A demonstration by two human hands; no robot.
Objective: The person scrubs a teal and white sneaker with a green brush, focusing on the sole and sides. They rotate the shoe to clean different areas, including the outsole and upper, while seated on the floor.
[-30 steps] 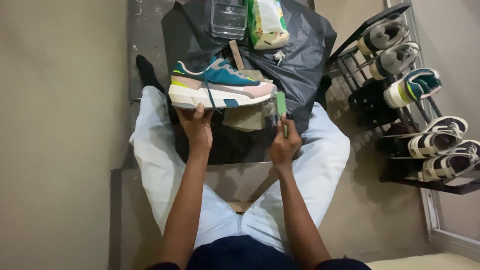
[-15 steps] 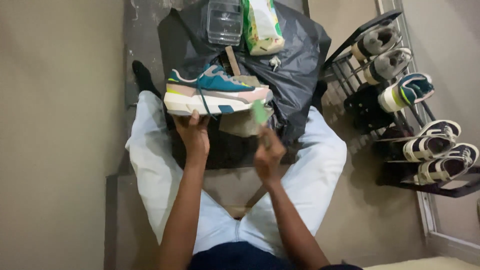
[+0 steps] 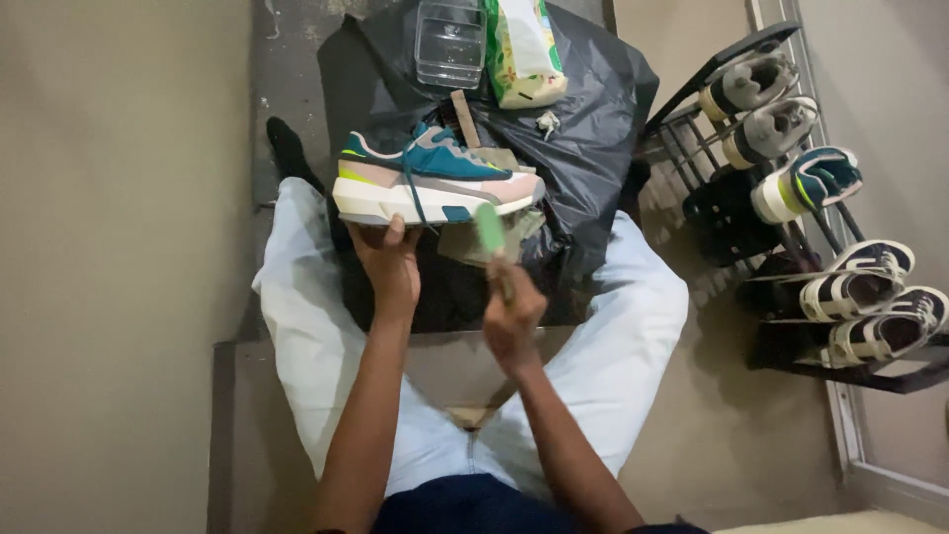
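the left hand [image 3: 390,265] grips the sneaker [image 3: 435,181] from beneath, holding it sideways over the black bag [image 3: 593,109]. the right hand [image 3: 510,314] is clenched on a green brush [image 3: 489,229], its head just below the sneaker's sole near the toe. the white sole looks mostly clean, so the scrubbing seems well along, though the far side is hidden.

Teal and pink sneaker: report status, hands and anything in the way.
Left hand holds teal, pink and white sneaker by its sole. Right hand grips green-headed brush, head at the sole's toe end. Black plastic bag beneath; nothing between brush and shoe.

Soft green-and-white packet [image 3: 522,49], far centre, lying on the black plastic bag [image 3: 603,109]; clear rectangular plastic box [image 3: 450,42] just left of it.
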